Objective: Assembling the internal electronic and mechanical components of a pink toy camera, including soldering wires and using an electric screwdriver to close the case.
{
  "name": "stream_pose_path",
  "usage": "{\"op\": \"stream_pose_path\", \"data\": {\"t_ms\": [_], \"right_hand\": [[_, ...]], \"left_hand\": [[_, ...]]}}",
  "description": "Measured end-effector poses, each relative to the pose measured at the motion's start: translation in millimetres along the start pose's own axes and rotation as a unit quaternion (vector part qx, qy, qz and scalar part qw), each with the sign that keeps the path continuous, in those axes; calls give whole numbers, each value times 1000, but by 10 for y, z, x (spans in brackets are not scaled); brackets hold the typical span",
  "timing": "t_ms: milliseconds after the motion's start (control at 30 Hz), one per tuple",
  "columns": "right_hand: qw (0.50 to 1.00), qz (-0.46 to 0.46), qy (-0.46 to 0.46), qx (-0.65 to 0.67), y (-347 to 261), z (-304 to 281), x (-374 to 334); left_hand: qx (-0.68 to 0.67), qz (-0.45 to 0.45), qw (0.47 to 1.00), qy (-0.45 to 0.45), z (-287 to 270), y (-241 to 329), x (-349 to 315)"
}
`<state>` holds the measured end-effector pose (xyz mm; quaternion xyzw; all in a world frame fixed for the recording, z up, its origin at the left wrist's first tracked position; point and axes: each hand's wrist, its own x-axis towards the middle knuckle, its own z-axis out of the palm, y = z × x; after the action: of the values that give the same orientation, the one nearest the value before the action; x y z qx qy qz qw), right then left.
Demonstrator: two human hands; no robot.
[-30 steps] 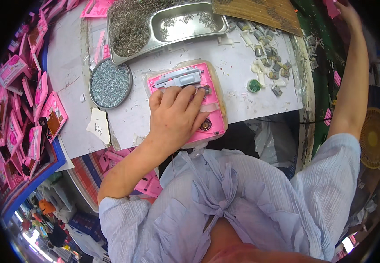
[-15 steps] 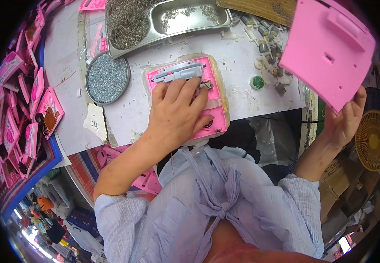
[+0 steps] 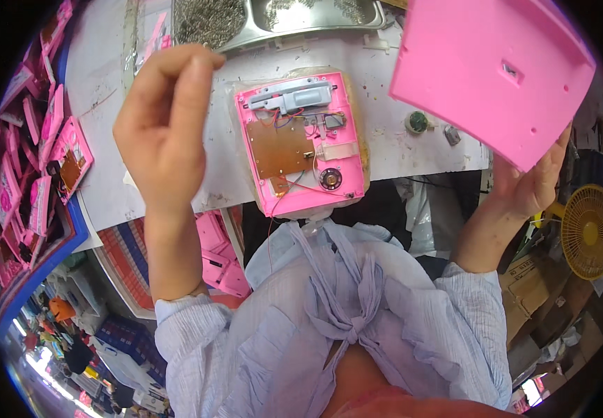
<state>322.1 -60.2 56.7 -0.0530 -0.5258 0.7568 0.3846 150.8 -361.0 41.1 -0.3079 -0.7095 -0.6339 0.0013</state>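
Note:
Pink plastic casing (image 3: 354,177) lies open on a clear-wrapped pad at the table's front edge. Inside it sit a brown circuit board (image 3: 280,150), a grey plastic mechanism (image 3: 301,99), thin wires and a small round speaker (image 3: 330,179). My left hand (image 3: 169,129) is raised to the left of the casing, fingers curled and pinched together; whatever it may hold is hidden. At the right, my right hand (image 3: 535,174) grips a large pink plastic cover (image 3: 489,76) by its lower edge, holding it tilted above the table.
Many pink casings (image 3: 44,167) are heaped in a blue-edged container at the left. A divided metal tray (image 3: 308,17) with small metal parts stands at the back. A green-topped round piece (image 3: 416,122) lies right of the casing. A yellow fan (image 3: 589,228) stands at the right.
My left hand has lifted off the open casing and moved up and left, uncovering the circuit board. The pink cover in my right hand has shifted left and turned.

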Motion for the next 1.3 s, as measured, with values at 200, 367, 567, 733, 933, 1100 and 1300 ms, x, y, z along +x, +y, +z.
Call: {"op": "stream_pose_path", "data": {"t_ms": [200, 367, 567, 733, 933, 1100, 1300], "right_hand": [[974, 116, -179, 82, 415, 405, 289], [950, 85, -218, -207, 389, 779, 117], [821, 93, -299, -477, 387, 379, -742], [782, 77, -313, -533, 502, 289, -894], [776, 10, -347, -526, 621, 329, -763], [758, 27, -387, -524, 620, 368, -739], [726, 16, -438, -530, 570, 391, -731]], "left_hand": [[-305, -278, 910, -49, 122, 475, 349], [-77, -172, 980, -59, -60, 277, 91], [151, -171, 963, -141, 97, 232, -735], [167, -187, 959, -130, 244, 95, -1019], [128, -223, 960, -112, 177, 4, -978], [115, -233, 961, -92, 152, -22, -1138], [190, -246, 947, -80, 180, 31, -1280]]}}
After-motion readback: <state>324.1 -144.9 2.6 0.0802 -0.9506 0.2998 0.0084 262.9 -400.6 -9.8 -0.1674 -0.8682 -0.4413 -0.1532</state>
